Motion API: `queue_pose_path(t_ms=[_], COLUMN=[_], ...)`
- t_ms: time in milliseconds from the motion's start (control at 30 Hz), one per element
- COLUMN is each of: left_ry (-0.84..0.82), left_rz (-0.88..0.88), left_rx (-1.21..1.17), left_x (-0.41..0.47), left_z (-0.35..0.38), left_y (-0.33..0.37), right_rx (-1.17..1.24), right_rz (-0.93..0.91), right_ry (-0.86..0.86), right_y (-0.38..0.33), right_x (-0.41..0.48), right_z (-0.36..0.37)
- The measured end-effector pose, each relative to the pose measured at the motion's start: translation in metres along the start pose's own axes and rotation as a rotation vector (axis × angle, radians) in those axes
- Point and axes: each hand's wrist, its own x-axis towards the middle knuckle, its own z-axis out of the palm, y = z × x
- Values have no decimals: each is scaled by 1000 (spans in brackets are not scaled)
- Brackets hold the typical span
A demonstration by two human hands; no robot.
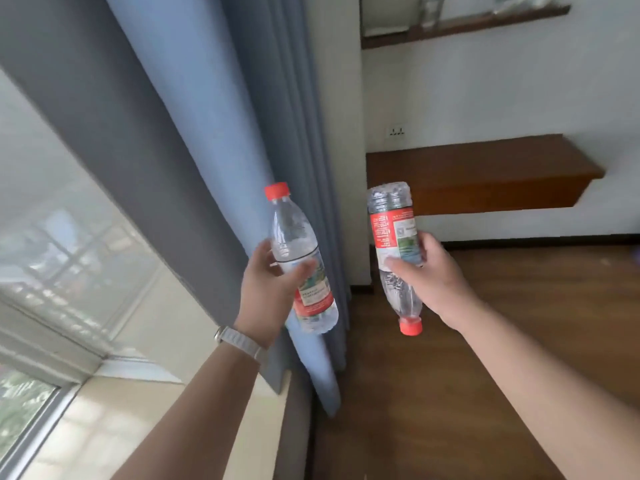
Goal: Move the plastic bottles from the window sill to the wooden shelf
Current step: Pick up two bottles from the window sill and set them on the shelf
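Note:
My left hand [268, 292] grips a clear plastic bottle [294, 237] with a red cap and red label, held cap up and tilted. My right hand [427, 275] holds a second clear bottle [393, 216] of the same kind upside down, its red cap pointing at the floor. Both bottles are in the air in front of the curtain. The wooden shelf [485, 168] is mounted on the white wall beyond the right bottle, and its top is bare. The window sill [145, 420] lies at the lower left under my left forearm.
A blue-grey curtain [207, 133] hangs between the window and the wall corner. A higher wooden shelf [460, 27] at the top carries a clear container. A wall socket [396, 129] sits above the lower shelf. Wooden floor [485, 341] spreads at the right.

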Motion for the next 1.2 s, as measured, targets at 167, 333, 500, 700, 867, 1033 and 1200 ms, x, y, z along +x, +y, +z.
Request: queue_pose_path(t_ms=[167, 333, 500, 700, 867, 1033, 1200], left_ry=[-147, -267, -340, -417, -435, -441, -474], left_rz=[-4, -11, -45, -27, -29, -46, -60], left_rx=[-28, -34, -100, -132, -146, -127, -137], left_x=[35, 69, 119, 190, 251, 289, 315], left_z=[56, 101, 142, 174, 186, 206, 242], left_y=[1, -3, -5, -3, -6, -9, -8], right_rx=[-27, -81, -105, -101, -98, -123, -150], right_rz=[50, 92, 127, 172, 193, 217, 213], right_ry=[132, 247, 352, 462, 488, 535, 566], right_y=[3, 8, 13, 9, 13, 19, 20], right_x=[0, 9, 37, 90, 144, 182, 207], right_z=[-48, -80, -101, -106, -102, -105, -137])
